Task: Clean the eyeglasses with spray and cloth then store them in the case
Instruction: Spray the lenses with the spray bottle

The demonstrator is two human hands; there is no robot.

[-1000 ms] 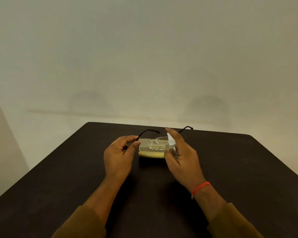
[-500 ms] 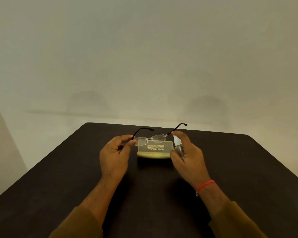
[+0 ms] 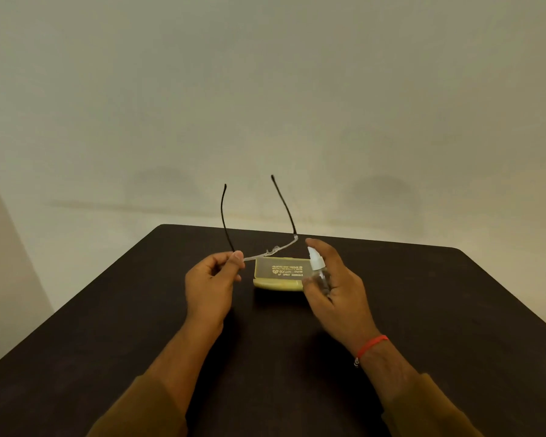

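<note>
Eyeglasses point(image 3: 271, 252) being held above the case point(image 3: 278, 275), spray bottle point(image 3: 317, 268) being held beside them
The eyeglasses are being pinched at their 9 o'clock end by the left grip point(image 3: 210, 285), temples pointing up toward 12 o'clock; the case is lying on the dark surface point(image 3: 423, 310); the spray bottle is being clasped by the right grip point(image 3: 338, 288) at the case's 3 o'clock end

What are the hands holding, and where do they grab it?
The left hand pinches the eyeglasses at one end of the front, by the hinge. The right hand grips the spray bottle around its clear body, forefinger above the white top.
</note>
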